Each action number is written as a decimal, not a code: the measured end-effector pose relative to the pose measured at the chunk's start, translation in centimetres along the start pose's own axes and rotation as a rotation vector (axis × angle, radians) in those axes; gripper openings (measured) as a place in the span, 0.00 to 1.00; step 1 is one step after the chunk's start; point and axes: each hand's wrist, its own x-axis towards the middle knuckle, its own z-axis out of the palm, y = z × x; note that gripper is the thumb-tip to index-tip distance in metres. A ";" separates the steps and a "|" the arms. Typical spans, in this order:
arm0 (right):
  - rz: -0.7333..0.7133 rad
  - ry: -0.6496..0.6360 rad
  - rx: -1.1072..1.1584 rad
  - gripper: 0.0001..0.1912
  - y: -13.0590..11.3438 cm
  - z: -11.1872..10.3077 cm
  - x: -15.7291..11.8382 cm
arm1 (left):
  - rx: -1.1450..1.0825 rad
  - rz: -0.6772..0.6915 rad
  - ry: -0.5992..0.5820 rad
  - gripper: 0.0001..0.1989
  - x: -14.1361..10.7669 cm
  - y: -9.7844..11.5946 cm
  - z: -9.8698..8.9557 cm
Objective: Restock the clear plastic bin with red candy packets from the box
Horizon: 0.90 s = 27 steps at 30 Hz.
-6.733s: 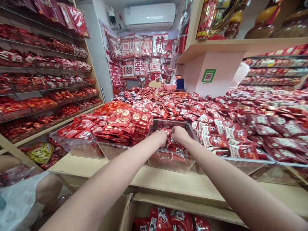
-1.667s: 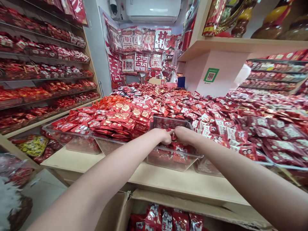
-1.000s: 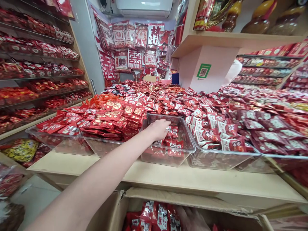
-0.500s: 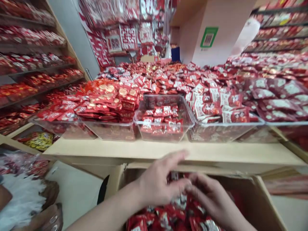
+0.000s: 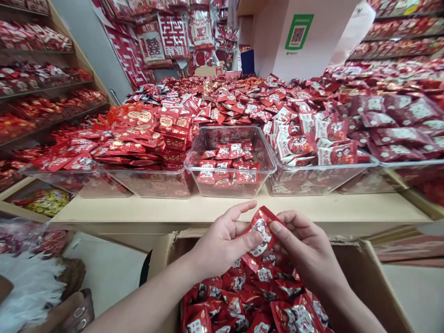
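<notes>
A small red packet (image 5: 261, 233) with a white cartoon print is held up between both hands, tilted. My left hand (image 5: 227, 240) pinches its left side under the thumb, the index finger stretched out. On its right edge, my right hand (image 5: 305, 245) grips with thumb and fingers. Below them is an open cardboard box (image 5: 362, 273) full of similar red packets (image 5: 232, 303). Just beyond, a clear plastic bin (image 5: 231, 182) on the shelf holds rows of small red packets (image 5: 229, 164), lower than its rim.
Heaped bins of red packets (image 5: 142, 134) stand left, and white-and-red packets (image 5: 312, 138) right, on the wooden shelf (image 5: 222, 210). A white pillar (image 5: 305, 60) with a QR sign rises behind. At lower left are a person's sandalled foot (image 5: 78, 310) and white fringed fabric (image 5: 27, 286).
Both hands have risen slightly out of the box, and a red packet now shows clearly between them. The view has shifted a little and sharpened.
</notes>
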 end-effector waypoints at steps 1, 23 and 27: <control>0.007 -0.009 0.014 0.13 0.0 0.0 0.0 | -0.002 0.006 -0.002 0.30 0.0 0.0 0.0; -0.146 0.093 -0.286 0.15 0.1 1.4 -0.4 | -0.078 0.177 0.251 0.23 -0.5 0.8 0.0; -0.142 0.091 -0.258 0.16 0.0 1.9 0.0 | -0.126 0.201 0.274 0.22 -0.3 1.0 -0.3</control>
